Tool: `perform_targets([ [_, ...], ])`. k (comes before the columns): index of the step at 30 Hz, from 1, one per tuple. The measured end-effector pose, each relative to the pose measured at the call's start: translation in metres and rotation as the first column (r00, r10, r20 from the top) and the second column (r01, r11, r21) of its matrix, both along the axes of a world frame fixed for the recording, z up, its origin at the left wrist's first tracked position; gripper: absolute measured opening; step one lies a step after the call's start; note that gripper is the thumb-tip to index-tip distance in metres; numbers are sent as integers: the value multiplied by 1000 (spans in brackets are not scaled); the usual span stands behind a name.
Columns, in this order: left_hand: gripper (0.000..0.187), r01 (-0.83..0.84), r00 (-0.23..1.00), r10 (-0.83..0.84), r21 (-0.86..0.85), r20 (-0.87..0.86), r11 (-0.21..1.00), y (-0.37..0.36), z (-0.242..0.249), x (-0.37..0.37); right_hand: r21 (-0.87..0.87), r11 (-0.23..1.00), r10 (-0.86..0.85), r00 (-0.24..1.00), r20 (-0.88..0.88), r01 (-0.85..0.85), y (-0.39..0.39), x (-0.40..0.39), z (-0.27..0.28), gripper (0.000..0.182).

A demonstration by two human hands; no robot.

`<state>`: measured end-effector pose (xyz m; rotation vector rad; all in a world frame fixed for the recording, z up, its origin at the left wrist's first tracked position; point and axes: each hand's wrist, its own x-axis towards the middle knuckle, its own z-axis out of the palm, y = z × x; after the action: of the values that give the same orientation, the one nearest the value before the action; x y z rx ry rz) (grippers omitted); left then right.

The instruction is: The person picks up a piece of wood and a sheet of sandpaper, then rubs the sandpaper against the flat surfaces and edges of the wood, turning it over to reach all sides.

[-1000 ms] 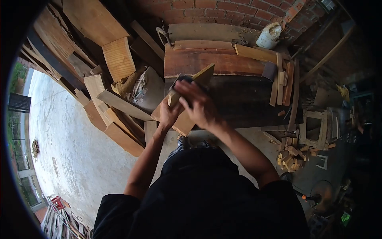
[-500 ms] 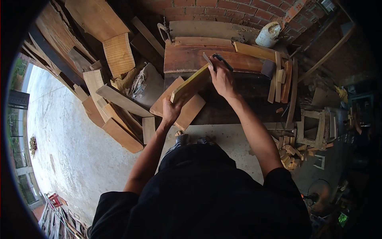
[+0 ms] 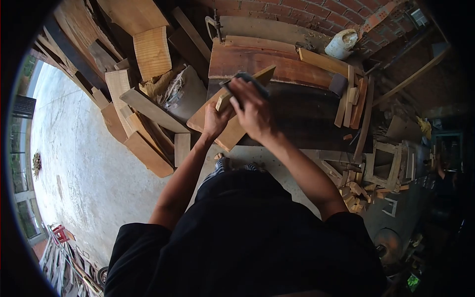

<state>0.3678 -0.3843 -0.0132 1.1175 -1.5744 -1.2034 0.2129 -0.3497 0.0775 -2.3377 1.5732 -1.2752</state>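
Observation:
My left hand is closed around the near end of a narrow wooden board, which it holds up at a slant above the bench. My right hand, somewhat blurred, presses a dark piece of sandpaper over the board's upper edge, close to the left hand. The hand and the sandpaper cover the board's middle. Beneath the board, more flat light-brown wood pieces rest at the left end of the dark bench.
A reddish plank lies along the back of the bench. To the right are narrow wood strips and a dark grey roll. Boards lean at the left beside a sack. Offcuts are piled on the floor at right.
My right hand has slid the sandpaper along the board from its far end back toward my left hand. The left hand keeps its hold, and the view has shifted slightly.

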Motion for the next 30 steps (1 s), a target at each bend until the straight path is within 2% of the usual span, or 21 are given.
perform_targets([
  [1, 15, -56, 992, 45, -87, -121, 995, 2, -4, -2, 16, 1000, 5, 1000, 6, -5, 5, 2, 4, 34],
  [3, 19, -48, 992, 43, -33, -121, 998, 8, -8, 5, 43, 980, 196, 978, -67, -193, 8, 3, 7, 37],
  [4, 21, -49, 989, 51, 23, -138, 999, 11, -6, 5, 28, 992, 122, 989, -89, -119, -8, -16, -4, 36],
  [6, 22, -64, 990, 69, 38, -124, 997, 14, 4, 2, 124, 987, -111, 992, 64, 103, -43, -59, -18, 36],
  [8, 24, -85, 990, 90, 52, -105, 995, 16, 4, 0, 112, 976, -190, 982, 12, 188, -54, -69, -21, 29],
  [10, 23, -71, 993, 68, -24, -98, 997, 10, 1, -7, 75, 992, -101, 994, 28, 99, -31, -35, -12, 34],
  [11, 23, -118, 985, 107, -78, -132, 990, 11, -1, -9, 56, 998, -16, 1000, 1, 16, -11, -10, 0, 33],
  [12, 23, -130, 985, 120, -71, -127, 989, 13, -2, -6, 74, 992, 108, 994, -28, -106, 9, 4, 13, 34],
  [14, 23, -89, 996, 89, 30, -6, 996, 22, -6, 0, 71, 978, 202, 972, -119, -194, 8, -7, 11, 34],
  [17, 23, -49, 999, 49, 16, 6, 999, 27, 10, -5, 129, 986, -112, 993, 26, 107, -41, -60, -3, 31],
  [18, 24, -15, 1000, 14, 25, 26, 1000, 25, 13, -5, 141, 980, -145, 989, 10, 142, -47, -67, -3, 32],
  [20, 21, -18, 1000, 18, 17, 9, 1000, 20, 18, -7, 162, 982, -109, 990, 88, 94, -27, -43, -8, 32],
  [21, 21, -41, 999, 41, 7, -1, 999, 17, 16, -6, 52, 998, -37, 999, -38, 38, -9, -20, -6, 34],
  [22, 21, -64, 998, 64, 7, -8, 998, 19, 12, -5, 93, 993, 77, 996, -39, -73, 13, 2, 12, 34],
  [23, 20, -135, 988, 122, -132, -99, 982, 18, 7, -6, 105, 982, 166, 984, -66, -158, 16, 4, 20, 33],
  [24, 21, -110, 994, 109, -115, -9, 987, 21, 2, 1, 122, 964, 249, 965, -85, -238, 21, 4, 21, 33],
  [26, 23, -8, 1000, 8, -46, 3, 999, 20, -4, 5, 89, 991, 115, 984, -134, -104, -9, -32, 4, 33],
  [27, 24, 2, 1000, -2, -3, 15, 1000, 23, 5, 3, 148, 989, -11, 1000, -28, 15, -28, -55, -2, 34],
  [28, 24, 3, 1000, -3, -6, 9, 1000, 25, 17, -1, 161, 980, -96, 988, -117, 115, -44, -81, -8, 36],
  [30, 21, 28, 993, -23, -36, 116, 999, 27, 39, -7, 395, 909, -141, 990, -16, 136, -36, -76, 8, 35],
])
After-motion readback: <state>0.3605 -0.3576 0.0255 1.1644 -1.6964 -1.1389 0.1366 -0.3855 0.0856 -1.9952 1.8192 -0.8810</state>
